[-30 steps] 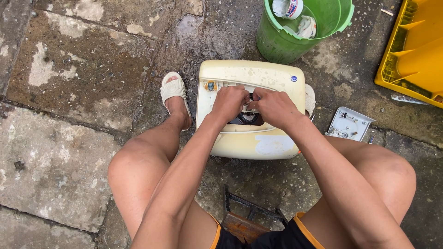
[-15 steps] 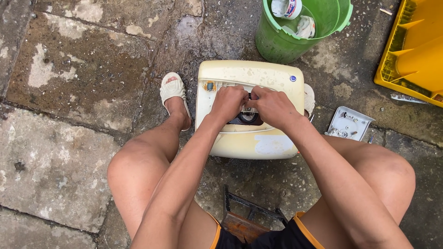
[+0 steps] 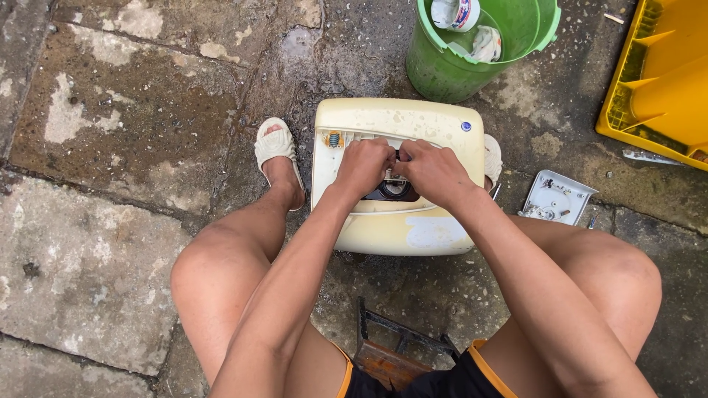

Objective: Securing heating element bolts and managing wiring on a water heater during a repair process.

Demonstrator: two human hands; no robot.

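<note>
A cream plastic appliance casing (image 3: 402, 225) lies on the wet stone ground between my feet. My left hand (image 3: 363, 164) and my right hand (image 3: 430, 168) sit side by side on its upper opening, fingers curled and pinched together over a small dark part (image 3: 399, 155) inside. A round black part (image 3: 391, 191) shows just below my knuckles. A small spring fitting (image 3: 333, 138) sits at the casing's top left corner. What my fingertips hold is mostly hidden by the hands.
A green bucket (image 3: 442, 70) with cans and rubbish stands behind the casing. A yellow crate (image 3: 658, 88) is at the right edge. A grey removed panel (image 3: 557, 197) lies by my right knee. A low stool (image 3: 391, 350) is beneath me.
Both hands stay pinched at the same spot on the casing's opening; only slight finger shifts are visible.
</note>
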